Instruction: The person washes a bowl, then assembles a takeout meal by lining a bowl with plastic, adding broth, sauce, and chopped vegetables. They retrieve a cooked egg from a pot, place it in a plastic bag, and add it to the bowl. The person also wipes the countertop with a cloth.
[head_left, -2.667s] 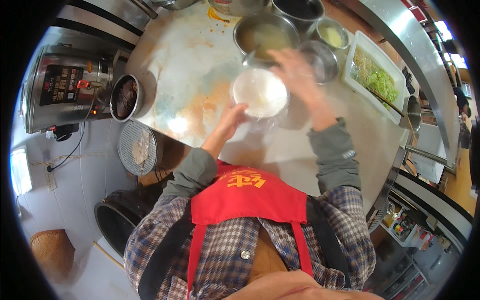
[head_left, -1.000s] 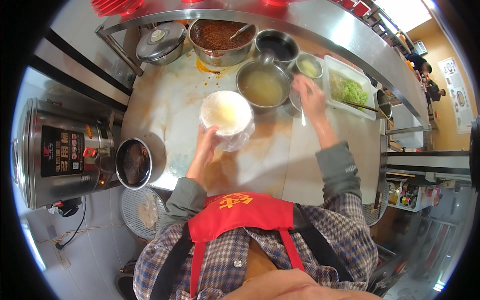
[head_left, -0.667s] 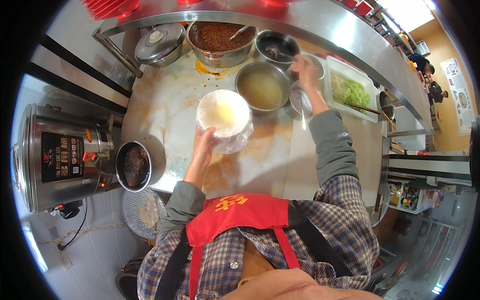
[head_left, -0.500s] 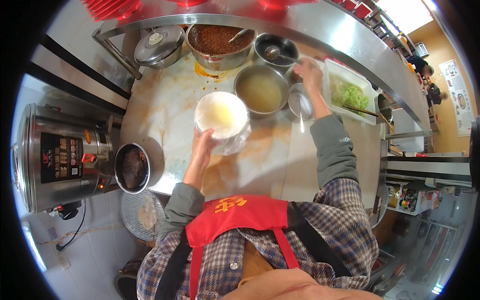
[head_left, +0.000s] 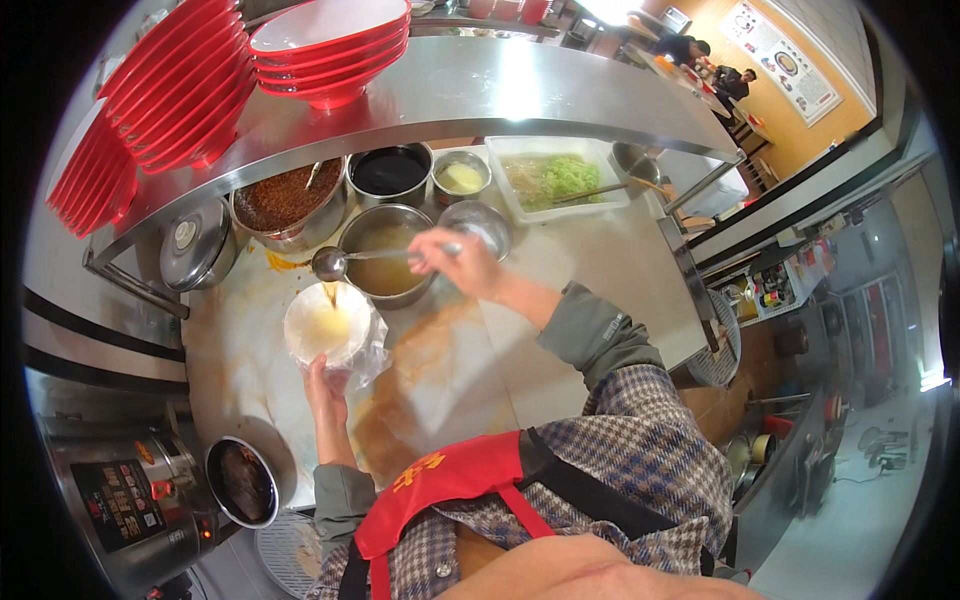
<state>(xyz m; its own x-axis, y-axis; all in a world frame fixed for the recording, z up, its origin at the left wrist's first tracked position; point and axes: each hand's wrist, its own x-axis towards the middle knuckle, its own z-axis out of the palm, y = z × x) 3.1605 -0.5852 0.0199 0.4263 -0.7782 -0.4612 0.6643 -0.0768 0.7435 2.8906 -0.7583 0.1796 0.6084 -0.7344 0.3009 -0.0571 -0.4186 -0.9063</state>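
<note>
My left hand (head_left: 326, 388) grips a white bowl (head_left: 300, 338) lined with a clear plastic bag, tipped slightly, with pale yellow liquid inside. In my right hand (head_left: 458, 262) is the handle of a metal ladle (head_left: 330, 264), its head above the far rim of the bowl. A thin brown stream runs from the ladle into the bowl. Just beyond and to the right stands a metal pot (head_left: 405, 297) of cloudy yellowish broth, partly under the ladle handle. Behind it is a pot of dark liquid (head_left: 392, 172).
A pot of red-brown chili sauce (head_left: 280, 203) and a lidded pot (head_left: 196, 245) stand far left. A small pot (head_left: 462, 180) and shallow metal bowl (head_left: 478, 230) adjoin the broth. A white tray (head_left: 540, 212) holds lettuce. Stacked red bowls (head_left: 335, 55) sit on the overhead shelf (head_left: 480, 85).
My right hand has brought the ladle from the dark-liquid pot leftward and nearer, over the bowl, and brown liquid now pours. The view has shifted; my left hand still holds the bowl.
</note>
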